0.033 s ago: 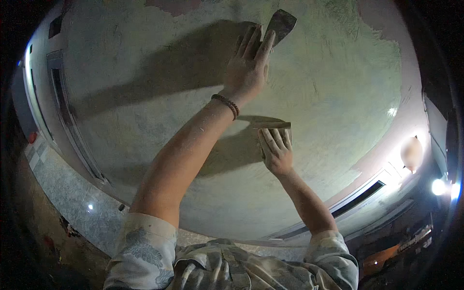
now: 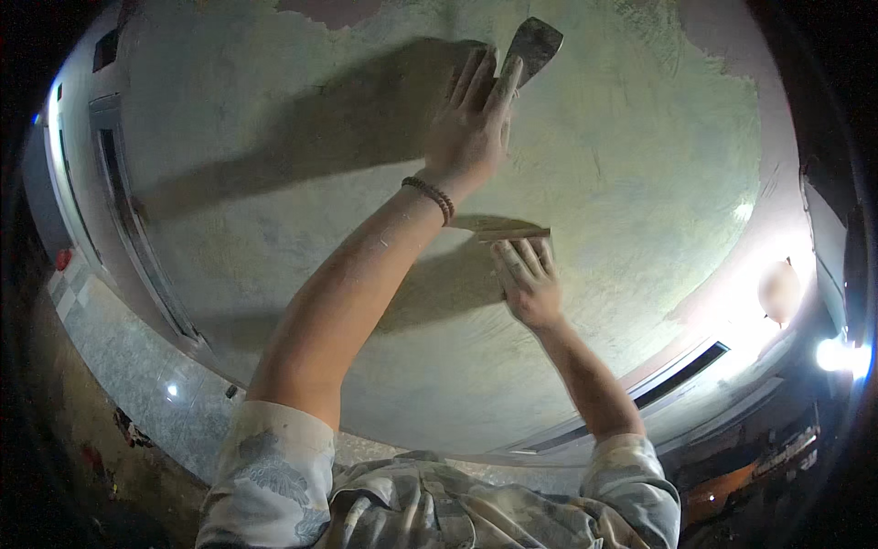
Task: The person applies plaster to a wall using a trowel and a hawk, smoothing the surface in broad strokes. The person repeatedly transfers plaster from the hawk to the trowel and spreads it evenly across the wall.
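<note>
My left hand [image 2: 464, 123] is raised against a greenish, patchily coated wall [image 2: 622, 174]. It holds a putty knife [image 2: 535, 48] whose dark, broad blade juts up past the fingertips to the right; the handle is hidden by the hand. Lower and to the right, my right hand [image 2: 530, 279] presses a flat, straight-edged plate [image 2: 517, 235] to the wall. Only the plate's long upper edge shows well, with the fingers laid over the rest, so I cannot tell its exact kind. Both hands look dusty, and a brown bead bracelet [image 2: 430, 197] circles my left wrist.
A bright lamp [image 2: 841, 355] shines at the right, beside a pinkish round object [image 2: 779, 291]. Shadows of my arms stretch left over the wall. A dark door or window frame [image 2: 128, 201] stands at the left, above a grey floor [image 2: 137, 352]. Pinkish wall borders the coating.
My right hand and its plate have shifted very slightly up and to the right. The left hand and putty knife stay almost where they were.
</note>
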`<state>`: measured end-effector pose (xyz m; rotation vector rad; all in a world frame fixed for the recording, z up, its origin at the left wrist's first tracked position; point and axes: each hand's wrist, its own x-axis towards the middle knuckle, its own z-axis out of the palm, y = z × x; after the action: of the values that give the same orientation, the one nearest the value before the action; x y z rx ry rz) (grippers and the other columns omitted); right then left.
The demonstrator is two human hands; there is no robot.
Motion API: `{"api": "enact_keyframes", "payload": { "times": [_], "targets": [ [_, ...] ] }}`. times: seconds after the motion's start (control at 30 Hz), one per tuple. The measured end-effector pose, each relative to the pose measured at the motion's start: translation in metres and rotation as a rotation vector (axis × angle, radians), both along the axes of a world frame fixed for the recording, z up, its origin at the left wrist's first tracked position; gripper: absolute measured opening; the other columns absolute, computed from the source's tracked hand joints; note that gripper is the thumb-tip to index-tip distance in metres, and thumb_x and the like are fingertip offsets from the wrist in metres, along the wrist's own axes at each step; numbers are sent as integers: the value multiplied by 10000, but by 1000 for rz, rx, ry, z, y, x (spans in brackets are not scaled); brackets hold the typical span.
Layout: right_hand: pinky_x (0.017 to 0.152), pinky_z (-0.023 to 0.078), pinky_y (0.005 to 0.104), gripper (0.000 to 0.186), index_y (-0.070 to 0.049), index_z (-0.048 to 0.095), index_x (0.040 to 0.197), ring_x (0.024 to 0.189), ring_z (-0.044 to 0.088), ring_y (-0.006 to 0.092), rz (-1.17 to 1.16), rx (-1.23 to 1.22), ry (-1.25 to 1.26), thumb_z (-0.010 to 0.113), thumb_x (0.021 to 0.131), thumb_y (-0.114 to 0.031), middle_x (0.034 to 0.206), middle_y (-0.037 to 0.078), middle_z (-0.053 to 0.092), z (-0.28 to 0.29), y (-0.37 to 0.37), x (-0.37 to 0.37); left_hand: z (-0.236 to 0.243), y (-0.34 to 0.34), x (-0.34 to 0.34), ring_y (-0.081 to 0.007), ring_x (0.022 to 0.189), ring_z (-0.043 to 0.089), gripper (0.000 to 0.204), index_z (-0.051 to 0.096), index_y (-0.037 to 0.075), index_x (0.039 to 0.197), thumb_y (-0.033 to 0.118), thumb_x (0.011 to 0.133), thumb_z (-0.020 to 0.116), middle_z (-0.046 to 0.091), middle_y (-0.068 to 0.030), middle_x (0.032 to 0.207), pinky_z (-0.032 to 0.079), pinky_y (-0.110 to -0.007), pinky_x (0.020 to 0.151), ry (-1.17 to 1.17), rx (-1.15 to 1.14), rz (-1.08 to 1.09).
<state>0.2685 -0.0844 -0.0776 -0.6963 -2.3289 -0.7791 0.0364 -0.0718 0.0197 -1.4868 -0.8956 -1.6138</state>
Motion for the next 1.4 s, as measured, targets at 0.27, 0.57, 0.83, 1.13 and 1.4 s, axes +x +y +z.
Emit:
{"api": "enact_keyframes", "payload": {
  "times": [0.27,0.57,0.83,1.13,1.4],
  "targets": [
    [1265,161,576,489,-48,542,1429,1533,275,377,-70,556,373,520,958,-178,1633,127,370,111,73,34,9,12,2,-427,1439,408,644,328,159,1591,107,987,545,418,-249,1554,350,-507,1203,-37,47,-17],
    [1262,245,511,628,-148,480,1515,1516,326,327,108,266,57,596,899,-136,1630,71,382,73,40,-5,-18,-4,-55,-443,1415,439,657,259,103,1599,72,997,522,433,-289,1527,406,-516,1174,-58,25,139],
    [1258,200,551,661,-78,379,1567,1542,264,340,-85,271,52,549,930,-116,1666,120,303,40,59,-32,-24,1,-58,-441,1424,427,652,265,98,1598,78,999,520,461,-289,1498,371,-525,1198,-69,-21,193],
    [1228,247,578,420,-48,557,1411,1458,414,363,-21,443,248,473,1001,-71,1592,166,419,150,73,-5,-22,0,-61,-425,1443,404,649,266,91,1593,66,995,517,425,-265,1535,370,-529,1198,-58,2,185],
    [1282,188,493,570,-94,578,1431,1546,259,299,172,263,-197,631,868,-166,1634,54,377,1,30,-63,-26,-3,-59,-430,1453,385,648,248,97,1598,78,1009,516,408,-287,1538,371,-533,1199,-62,-31,147]
  ]
}}
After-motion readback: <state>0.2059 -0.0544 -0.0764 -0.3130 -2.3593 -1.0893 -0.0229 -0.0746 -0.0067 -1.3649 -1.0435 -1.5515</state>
